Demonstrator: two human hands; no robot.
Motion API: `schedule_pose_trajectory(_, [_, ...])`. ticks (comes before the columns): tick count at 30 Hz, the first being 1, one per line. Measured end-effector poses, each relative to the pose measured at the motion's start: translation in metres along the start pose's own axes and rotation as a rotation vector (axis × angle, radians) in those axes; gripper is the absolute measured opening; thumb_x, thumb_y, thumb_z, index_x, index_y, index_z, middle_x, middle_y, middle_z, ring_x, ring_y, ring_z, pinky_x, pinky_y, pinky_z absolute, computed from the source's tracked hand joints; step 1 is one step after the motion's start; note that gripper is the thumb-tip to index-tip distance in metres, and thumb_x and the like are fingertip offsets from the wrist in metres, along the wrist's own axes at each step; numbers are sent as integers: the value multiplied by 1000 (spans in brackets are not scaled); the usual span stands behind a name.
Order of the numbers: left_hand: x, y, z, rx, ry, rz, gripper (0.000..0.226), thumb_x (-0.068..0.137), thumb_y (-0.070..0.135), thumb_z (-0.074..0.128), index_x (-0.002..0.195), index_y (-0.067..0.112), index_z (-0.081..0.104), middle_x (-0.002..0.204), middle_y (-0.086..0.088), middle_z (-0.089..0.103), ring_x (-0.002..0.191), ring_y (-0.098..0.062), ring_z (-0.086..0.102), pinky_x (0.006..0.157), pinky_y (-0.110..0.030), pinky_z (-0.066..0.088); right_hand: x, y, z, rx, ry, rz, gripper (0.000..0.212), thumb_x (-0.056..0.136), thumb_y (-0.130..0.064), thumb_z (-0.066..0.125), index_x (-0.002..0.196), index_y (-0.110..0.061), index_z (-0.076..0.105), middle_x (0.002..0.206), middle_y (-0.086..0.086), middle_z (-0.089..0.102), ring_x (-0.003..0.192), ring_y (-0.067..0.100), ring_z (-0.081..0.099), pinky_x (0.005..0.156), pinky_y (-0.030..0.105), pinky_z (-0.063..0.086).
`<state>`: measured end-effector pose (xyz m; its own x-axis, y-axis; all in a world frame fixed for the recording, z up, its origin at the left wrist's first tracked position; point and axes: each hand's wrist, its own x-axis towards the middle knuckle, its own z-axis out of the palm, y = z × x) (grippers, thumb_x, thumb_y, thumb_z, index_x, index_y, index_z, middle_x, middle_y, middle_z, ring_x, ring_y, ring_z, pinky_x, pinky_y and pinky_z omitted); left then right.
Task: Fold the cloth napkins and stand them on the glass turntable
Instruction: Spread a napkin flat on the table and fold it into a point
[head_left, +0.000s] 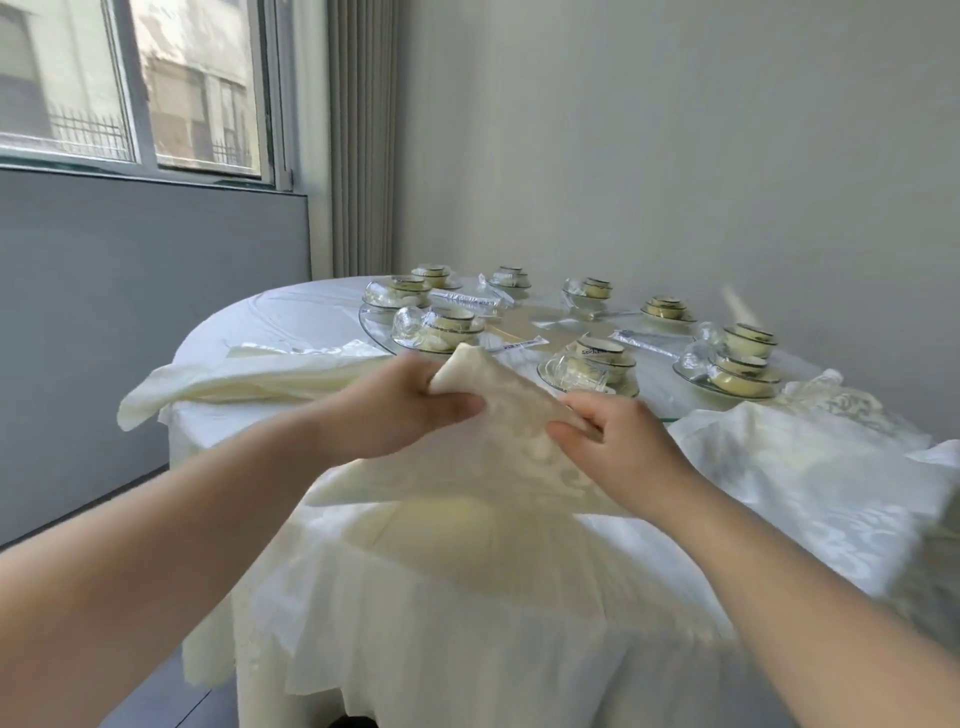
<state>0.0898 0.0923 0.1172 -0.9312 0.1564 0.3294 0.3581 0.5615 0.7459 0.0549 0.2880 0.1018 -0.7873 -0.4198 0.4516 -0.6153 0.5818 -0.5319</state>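
Left hand (410, 410): curled round the folded top corner of the napkin (493, 447), thumb underneath; the fingers are mostly hidden behind the cloth.
Right hand (618, 436): pinches the napkin's right edge between thumb and fingers; the fingertips are partly covered.
Napkin: cream, held off the table (291, 312) above its near edge, just in front of the turntable (376, 325) and not on it. Its lower part is blurred and merges with the cloth beneath, so the folds cannot be counted.
Turntable: glass, mid-table; its near rim is hidden behind the hands and napkin.
Bowl sets (452, 325): stacked on the turntable, some in clear wrap; the patterns are too small to read.
Spare napkins (249, 379): heaped on the left, with one end hanging over the edge.
Patterned pile (810, 467): on the right, cut off by the frame.
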Motion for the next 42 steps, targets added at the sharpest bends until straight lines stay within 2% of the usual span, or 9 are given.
schedule_pose_trajectory(4, [0,58,-39,-106,-22,-4,23,87,11,59,65,17,64,54,11,65,49,2,60,52,-12,49,6,-43,-52,98,-3,-28,22,87,-14,57,81,8,57,61,1,42,55,5,36,54,20,28])
schedule_pose_trajectory(7, [-5,96,-63,-197,-88,18,4,73,11,70,70,10,67,65,3,70,57,-9,66,55,-19,54,6,-76,-88,220,-64,-34,14,85,-17,61,86,-4,67,73,8,58,66,16,51,65,28,41])
schedule_pose_trajectory(10, [-4,121,-82,-251,-124,31,6,66,12,69,63,8,71,67,-1,70,58,-11,67,53,-20,54,9,-96,-112,344,-128,-32,11,82,-16,63,75,-16,71,71,2,68,62,13,62,56,21,50])
schedule_pose_trajectory(14, [8,126,-90,-280,-140,-8,13,66,14,60,64,7,70,66,-2,70,57,-12,67,51,-21,53,24,-98,-117,392,-191,14,9,84,-12,59,86,-8,67,78,7,68,66,18,63,58,24,52])
schedule_pose_trajectory(20, [55,48,-59,-275,-249,-241,17,90,6,49,82,4,64,70,-2,71,60,-12,68,59,-23,56,54,-35,-59,407,-320,267,7,87,-6,57,88,-4,64,80,9,65,65,19,61,61,27,52])
schedule_pose_trajectory(30, [148,-109,23,-302,-382,-533,9,90,9,54,92,10,63,86,-2,67,68,-11,65,83,-34,51,102,99,50,237,-390,549,26,85,-3,58,62,-14,52,64,1,49,58,15,44,54,24,34])
schedule_pose_trajectory(35, [175,-148,36,-204,-417,-608,12,90,12,57,80,9,64,68,1,68,56,-10,65,76,-32,53,120,129,80,137,-351,550,18,82,-4,57,65,-8,55,62,2,45,52,12,37,46,20,28])
schedule_pose_trajectory(38, [184,-158,35,-161,-408,-604,12,90,9,57,79,6,62,61,1,67,50,-8,63,57,-23,55,128,136,88,116,-285,516,10,82,-4,55,72,-6,58,66,5,47,54,13,39,51,25,29])
schedule_pose_trajectory(42, [185,-157,27,-89,-404,-552,5,86,9,61,91,9,63,76,0,70,70,-11,66,58,-14,52,127,141,91,92,-281,494,7,80,-2,54,76,-4,60,67,4,48,60,14,42,56,26,31])
